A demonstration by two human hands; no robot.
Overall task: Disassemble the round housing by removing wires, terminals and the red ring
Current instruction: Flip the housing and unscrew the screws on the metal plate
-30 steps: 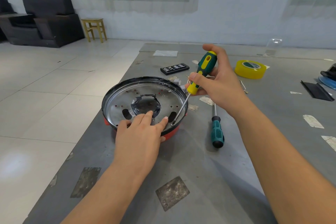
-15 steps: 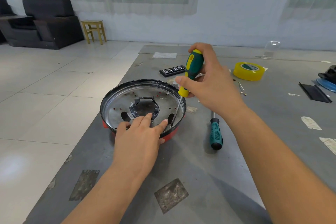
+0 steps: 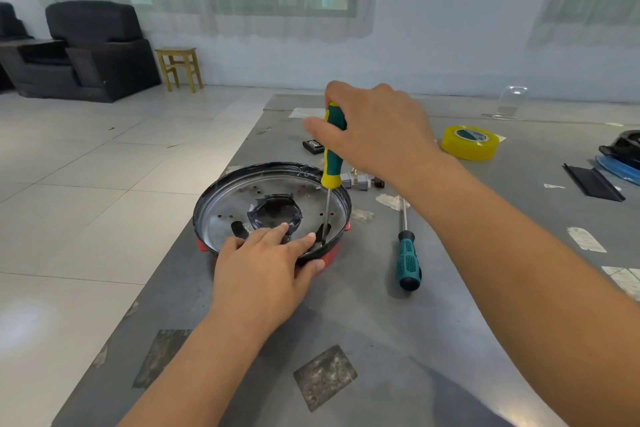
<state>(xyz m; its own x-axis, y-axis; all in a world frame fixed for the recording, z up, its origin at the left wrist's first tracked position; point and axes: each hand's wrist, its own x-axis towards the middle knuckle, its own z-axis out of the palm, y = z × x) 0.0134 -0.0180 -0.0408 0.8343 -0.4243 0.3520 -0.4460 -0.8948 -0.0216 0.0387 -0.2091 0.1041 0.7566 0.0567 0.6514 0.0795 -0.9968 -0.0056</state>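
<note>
The round housing (image 3: 242,198), a shallow metal pan with a black rim, lies on the grey table (image 3: 363,340). A red ring (image 3: 329,258) shows under its near edge. My left hand (image 3: 266,267) rests on the near rim, fingers straight on the pan floor, thumb against the outer edge. My right hand (image 3: 374,132) grips a green-and-yellow screwdriver (image 3: 332,156) nearly upright above the pan. Its tip sits in a dark slot (image 3: 323,232) at the pan's near right. Small grey terminals (image 3: 360,180) lie just behind the pan.
A second teal-handled screwdriver (image 3: 408,253) lies to the right of the pan. Farther back sit a yellow tape roll (image 3: 471,142) and a black bit case (image 3: 313,146). Black and blue parts (image 3: 620,156) are at the far right. The table's left edge drops to a tiled floor.
My right hand swung the screwdriver from a slant to nearly upright, its handle moving left over the pan. The tip stays at the slot. My left hand has kept its place.
</note>
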